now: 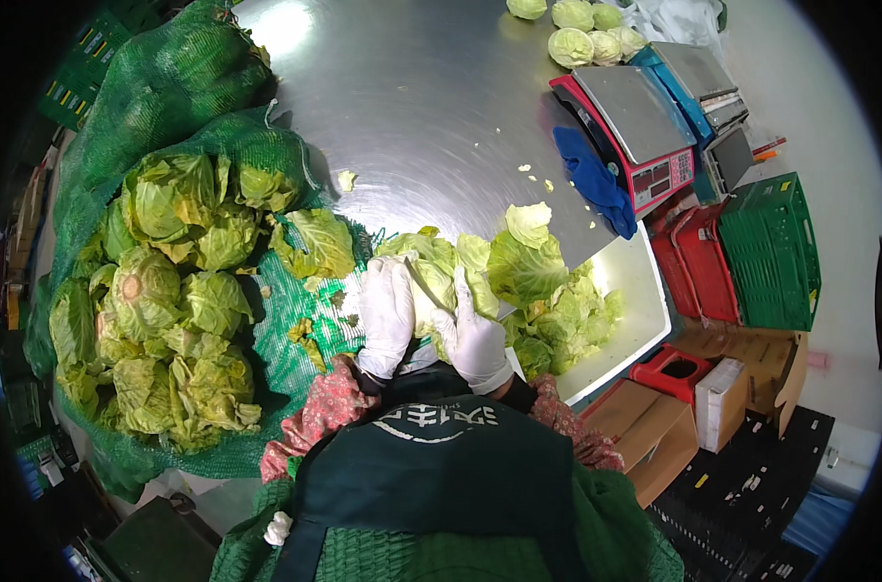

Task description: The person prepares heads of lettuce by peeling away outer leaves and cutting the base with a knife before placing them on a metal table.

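A pale green cabbage (435,280) lies in front of me, at the table's near edge. My left hand (386,313), in a white glove, grips its left side. Across its face slants a narrow grey strip, seemingly a knife blade (428,287), which runs down into my gloved right hand (473,338); the handle is hidden. The index finger and thumb of that hand rest against the cabbage. Loose outer leaves (528,265) lie just to the right, above a white tub (633,320) holding many more. One yellowing leaf (317,244) is left of the cabbage.
At left, an open green mesh sack (288,364) holds heaped cabbages (146,287); a filled sack (186,73) stands behind. Trimmed cabbages (572,47), a red scale (633,116) and a blue cloth (593,178) occupy the steel table (412,109). Crates (772,251) and cardboard boxes (641,429) stand right.
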A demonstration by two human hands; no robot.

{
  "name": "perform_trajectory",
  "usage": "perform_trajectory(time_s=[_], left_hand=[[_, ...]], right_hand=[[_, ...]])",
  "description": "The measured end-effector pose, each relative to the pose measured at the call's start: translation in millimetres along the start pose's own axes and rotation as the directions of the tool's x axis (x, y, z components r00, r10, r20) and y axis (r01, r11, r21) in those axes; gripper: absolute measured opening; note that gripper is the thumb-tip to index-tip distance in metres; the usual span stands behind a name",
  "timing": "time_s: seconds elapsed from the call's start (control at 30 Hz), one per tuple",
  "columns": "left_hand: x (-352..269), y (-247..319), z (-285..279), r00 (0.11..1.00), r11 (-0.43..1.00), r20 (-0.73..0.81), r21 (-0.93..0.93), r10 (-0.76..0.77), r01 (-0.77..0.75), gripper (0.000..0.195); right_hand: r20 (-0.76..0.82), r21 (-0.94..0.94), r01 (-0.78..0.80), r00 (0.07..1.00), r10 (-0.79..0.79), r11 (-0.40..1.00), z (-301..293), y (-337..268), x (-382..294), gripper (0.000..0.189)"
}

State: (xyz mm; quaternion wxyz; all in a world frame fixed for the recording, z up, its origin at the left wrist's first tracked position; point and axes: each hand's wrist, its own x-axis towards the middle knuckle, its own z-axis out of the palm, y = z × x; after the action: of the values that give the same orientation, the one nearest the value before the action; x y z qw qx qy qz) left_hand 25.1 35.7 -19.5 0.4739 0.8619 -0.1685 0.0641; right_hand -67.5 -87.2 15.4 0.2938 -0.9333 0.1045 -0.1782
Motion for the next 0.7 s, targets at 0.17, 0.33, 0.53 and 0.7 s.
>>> perform_trajectory(time_s=[0.17, 0.33, 0.53, 0.7], left_hand=[[-1.6, -9.1, 4.3, 0.961, 0.926, -0.062, 0.292, 0.269, -0.240, 0.023], [5.7, 8.0, -4.1, 0.991, 0.952, 0.049, 0.274, 0.125, -0.134, 0.025], [-8.3, 12.4, -17.4, 0.995, 0.976, 0.097, 0.216, 0.009, -0.030, 0.021], [-15.3, -2.6, -44.9, 0.902, 0.934, 0.250, -0.034, 0.351, -0.355, 0.049]], right_hand=[[-0.092, -0.114, 0.132, 0.986, -0.143, 0.985, 5.1, 5.0, 4.8, 0.058], [0.019, -0.217, 0.142, 0.990, -0.141, 0.966, 1.3, 14.3, 14.3, 0.050], [0.099, 0.465, -0.197, 0.980, 0.171, 0.863, 13.8, 64.0, 18.7, 0.030], [0.275, 0.442, -0.313, 0.939, 0.205, 0.841, 28.6, 47.5, 25.4, 0.045]])
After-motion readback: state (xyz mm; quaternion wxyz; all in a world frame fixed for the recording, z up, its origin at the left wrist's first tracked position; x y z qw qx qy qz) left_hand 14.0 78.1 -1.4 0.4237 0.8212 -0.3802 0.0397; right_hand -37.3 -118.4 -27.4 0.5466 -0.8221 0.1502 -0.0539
